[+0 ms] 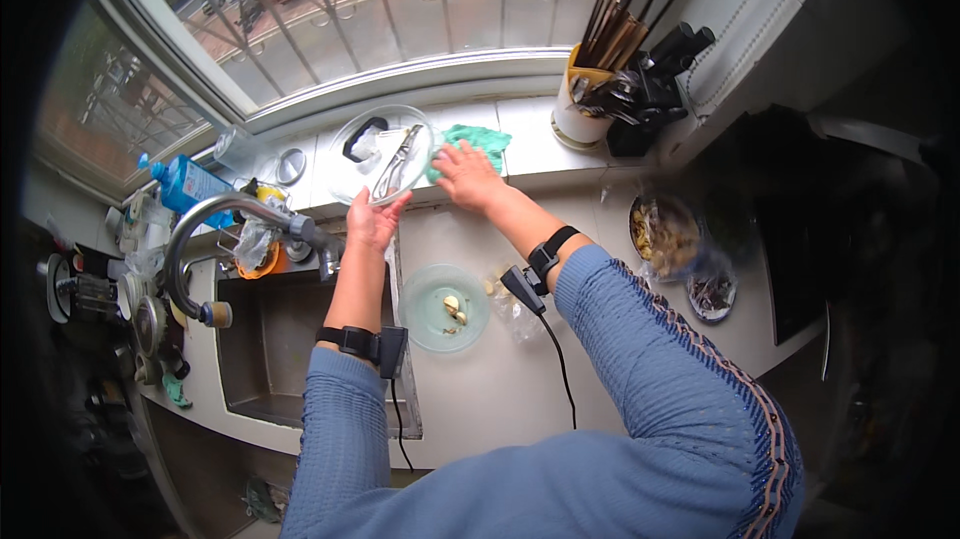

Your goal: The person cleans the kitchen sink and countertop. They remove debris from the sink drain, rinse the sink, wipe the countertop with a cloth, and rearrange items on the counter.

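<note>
My left hand (371, 224) holds a clear round bowl (339, 183) by its near edge, tilted over the tiled sill. A slim metal tool (397, 160), a black item (363, 128) and some clear plastic show in or through it. My right hand (471, 177) is palm down with fingers spread, over the near edge of a crumpled green cloth (484, 138) and close to the bowl's right rim. Whether its fingertips touch the rim is unclear. Below both hands, a translucent bowl (420, 321) with garlic cloves (451, 305) stands on the counter.
A steel sink (262, 344) with a curved faucet (187, 239) lies left, a blue detergent bottle (187, 183) behind it. A utensil holder (576, 108) and a knife block (649, 108) stand on the sill. Plastic-covered dishes (667, 231) sit right, beside a dark cooktop (795, 239).
</note>
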{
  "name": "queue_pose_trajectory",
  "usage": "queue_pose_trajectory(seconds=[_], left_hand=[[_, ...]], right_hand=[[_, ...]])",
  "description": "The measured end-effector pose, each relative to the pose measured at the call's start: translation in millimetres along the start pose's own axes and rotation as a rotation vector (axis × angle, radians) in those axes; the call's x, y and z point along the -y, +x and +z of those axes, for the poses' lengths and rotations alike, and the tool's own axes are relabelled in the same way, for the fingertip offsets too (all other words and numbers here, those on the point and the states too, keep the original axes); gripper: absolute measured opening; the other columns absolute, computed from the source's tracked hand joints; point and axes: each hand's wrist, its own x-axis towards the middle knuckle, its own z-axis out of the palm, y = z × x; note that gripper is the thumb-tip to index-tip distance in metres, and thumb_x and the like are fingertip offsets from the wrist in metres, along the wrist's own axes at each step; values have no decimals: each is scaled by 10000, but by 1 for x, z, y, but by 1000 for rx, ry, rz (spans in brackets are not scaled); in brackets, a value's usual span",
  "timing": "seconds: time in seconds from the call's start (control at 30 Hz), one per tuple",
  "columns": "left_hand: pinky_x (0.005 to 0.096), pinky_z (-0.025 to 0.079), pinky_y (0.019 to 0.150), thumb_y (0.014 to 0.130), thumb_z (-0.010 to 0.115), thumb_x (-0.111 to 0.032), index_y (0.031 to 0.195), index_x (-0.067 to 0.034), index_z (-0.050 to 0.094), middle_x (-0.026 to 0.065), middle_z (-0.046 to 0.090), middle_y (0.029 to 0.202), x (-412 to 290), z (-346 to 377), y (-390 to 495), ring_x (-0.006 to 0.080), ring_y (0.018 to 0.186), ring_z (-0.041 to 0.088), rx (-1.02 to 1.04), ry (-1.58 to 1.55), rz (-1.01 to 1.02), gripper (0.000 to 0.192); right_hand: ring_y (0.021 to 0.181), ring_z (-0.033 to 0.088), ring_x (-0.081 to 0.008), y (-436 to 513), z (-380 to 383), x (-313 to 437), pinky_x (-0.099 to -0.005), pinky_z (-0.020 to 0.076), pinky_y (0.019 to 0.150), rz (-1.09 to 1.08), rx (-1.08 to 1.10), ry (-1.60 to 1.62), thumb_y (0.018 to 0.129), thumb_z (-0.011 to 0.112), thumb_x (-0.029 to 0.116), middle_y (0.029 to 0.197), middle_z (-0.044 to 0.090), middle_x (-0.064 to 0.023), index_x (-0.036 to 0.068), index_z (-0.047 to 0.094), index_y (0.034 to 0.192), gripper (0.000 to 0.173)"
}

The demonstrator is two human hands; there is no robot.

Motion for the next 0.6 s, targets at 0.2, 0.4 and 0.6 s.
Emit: queue_pose_trajectory(seconds=[0.2,0.4,0.6], left_hand=[[312,622,663,1072,313,-395,1356,179,308,383,509,1308,0,-7,19,469,1082,648,-90,-19,-23,640],[279,600,589,1048,298,-565,1409,138,266,319,555,1288,-3,-3,16,415,1009,689,-176,120,19,791],[205,505,429,923,302,-795,1207,74,525,177,685,905,-7,12,-23,225,687,720,-298,581,-204,941]], right_hand=[[1321,473,-388,-53,-1,-43,-469,392,1109,-226,-289,100,865,666,83,1363,565,-101,123,659,1155,292],[1124,576,-346,-116,-31,-83,-423,466,982,-88,-515,113,807,654,-33,1165,667,-95,85,703,999,231],[1024,584,-337,-224,-33,-91,-417,478,922,139,-622,257,820,644,-4,1091,670,-101,95,712,983,203]])
